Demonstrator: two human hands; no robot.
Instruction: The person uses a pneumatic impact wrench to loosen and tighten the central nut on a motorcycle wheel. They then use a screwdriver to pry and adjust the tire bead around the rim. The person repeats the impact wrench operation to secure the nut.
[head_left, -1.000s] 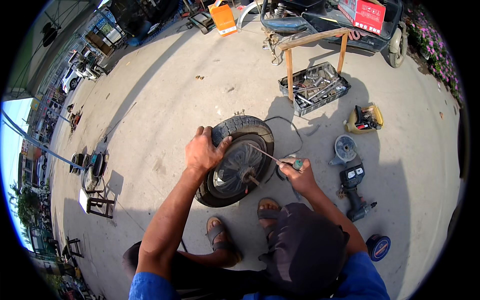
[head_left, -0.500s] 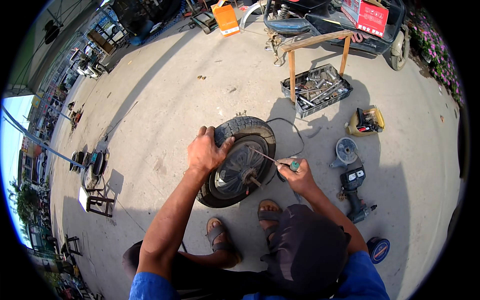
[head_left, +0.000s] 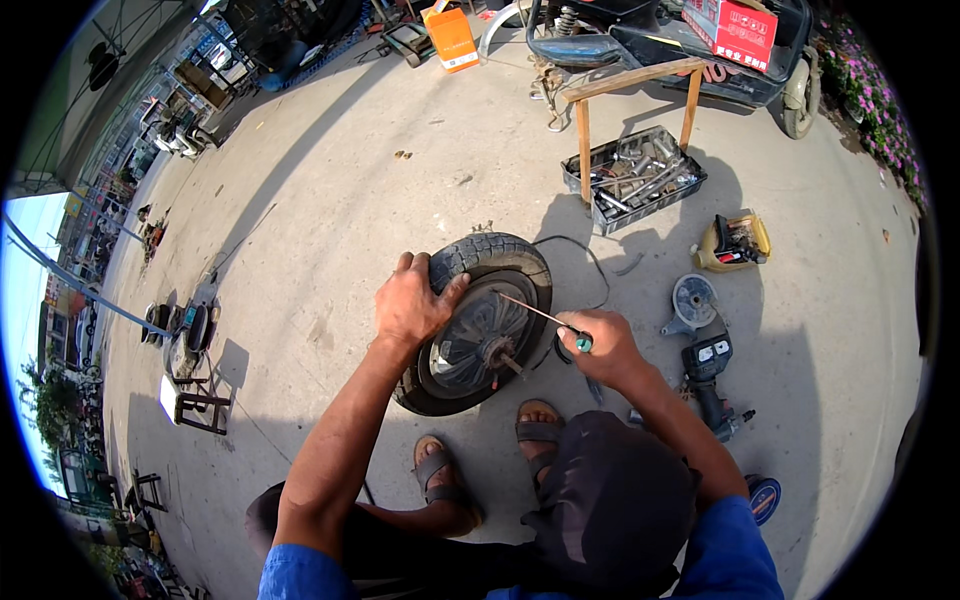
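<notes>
With twelve at the top of the view, the scooter wheel sits tilted on the concrete, its face turned up. Its tyre is black, with blocky tread and a dusty sidewall; the grey hub cover is ribbed and smudged, and a rusty-looking axle juts out of it. The screwdriver has a thin shaft and a green-ended handle, mostly hidden in the fist.

The wheel lies at three o'clock from the left hand, which is half open, thumb parted from the fingers, gripping the tyre's edge. It lies at nine o'clock from the right hand, whose fingers are closed round the screwdriver handle.

Seen tilted, the wheel's outline is longest from one to seven o'clock, and the axle points between four and five. The screwdriver's long axis runs from four to ten, its tip toward ten over the hub cover; whether it touches cannot be told. A dark cable curves along the ground at two o'clock from the wheel.
</notes>
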